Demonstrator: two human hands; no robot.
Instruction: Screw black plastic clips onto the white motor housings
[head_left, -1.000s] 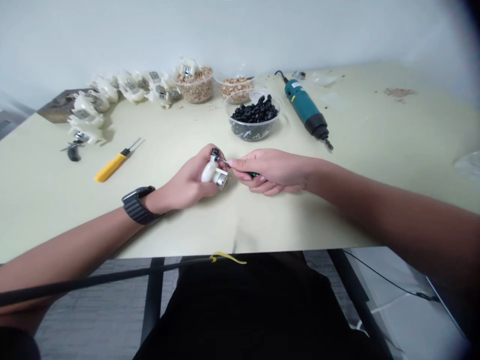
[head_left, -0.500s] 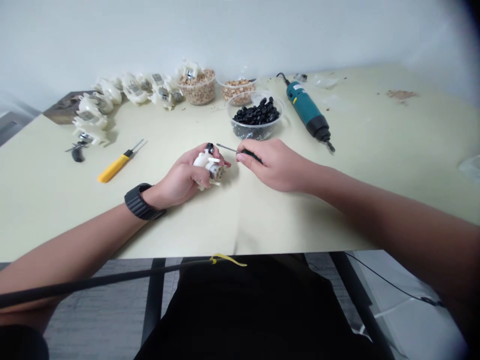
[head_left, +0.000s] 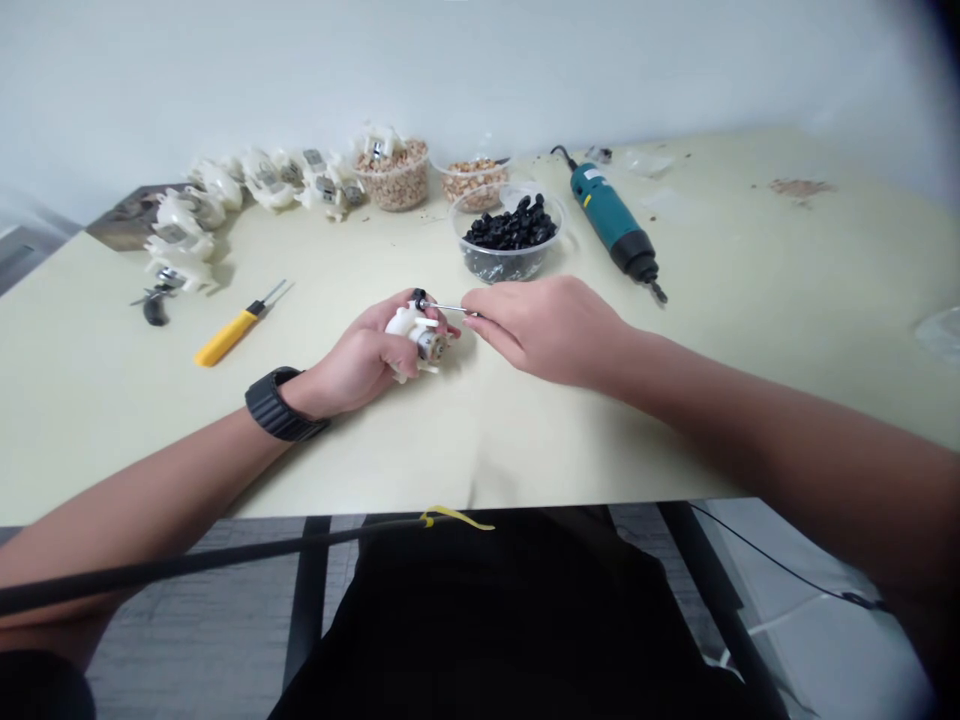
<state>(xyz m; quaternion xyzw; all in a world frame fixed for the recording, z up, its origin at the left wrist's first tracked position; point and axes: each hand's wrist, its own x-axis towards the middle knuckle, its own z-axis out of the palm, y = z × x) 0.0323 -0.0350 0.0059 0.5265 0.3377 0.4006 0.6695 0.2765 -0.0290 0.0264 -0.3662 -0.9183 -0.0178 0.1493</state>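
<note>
My left hand (head_left: 365, 352) is closed around a white plastic part with a small motor (head_left: 431, 345) set in it. A little black piece (head_left: 419, 298) sits at the top of that part, by my fingertips. My right hand (head_left: 551, 325) grips a screwdriver (head_left: 448, 308); its thin metal shaft points left and its tip meets the black piece. The screwdriver's handle is mostly hidden inside my fingers. Just beyond my right hand stands a clear bowl of small black parts (head_left: 517, 228).
A yellow-handled tool (head_left: 227, 337) lies at left. White motor assemblies (head_left: 180, 240) line the back left, near tubs of small tan pieces (head_left: 395, 178) and brownish pieces (head_left: 472, 180). A green power screwdriver (head_left: 615, 220) lies behind my right hand. The table edge (head_left: 525, 500) runs in front.
My right hand has shifted slightly left and turned over the handle. The screwdriver tip, apart from the black piece before, now touches it. My left hand has hardly moved.
</note>
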